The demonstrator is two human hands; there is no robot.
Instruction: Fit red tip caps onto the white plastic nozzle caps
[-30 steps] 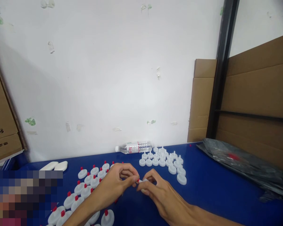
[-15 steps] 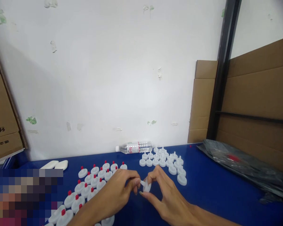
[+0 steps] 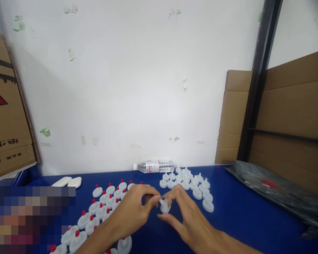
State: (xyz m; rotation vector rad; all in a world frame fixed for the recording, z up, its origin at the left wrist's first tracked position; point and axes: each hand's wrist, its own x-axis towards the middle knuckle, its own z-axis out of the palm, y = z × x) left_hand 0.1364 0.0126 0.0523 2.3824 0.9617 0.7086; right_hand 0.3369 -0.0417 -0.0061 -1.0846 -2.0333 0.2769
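Observation:
A white plastic nozzle cap [image 3: 165, 207], round with a thin spout, is held tilted between both hands above the blue table. At its spout my left hand [image 3: 137, 205] is closed in a pinch; whether something small sits between those fingertips cannot be made out. Thumb and index finger of my right hand [image 3: 187, 216] grip the round base. Left of my hands stand rows of similar caps with red tips [image 3: 97, 192], some hidden behind my left forearm. White nozzle caps without red tips [image 3: 208, 205] cluster beyond my right hand.
A clear plastic bottle [image 3: 155, 167] lies against the wall behind the caps. Two white rounded pieces [image 3: 74, 182] rest at the back left. Grey plastic sheeting [image 3: 270, 192] covers part of the right side, below cardboard [image 3: 294, 106]. A printed carton [image 3: 10, 120] stands at the left.
The view has shifted slightly, so the scene appears a little further right. Both hands keep hold of the same nozzle cap, which has turned slightly, its spout now pointing more upward.

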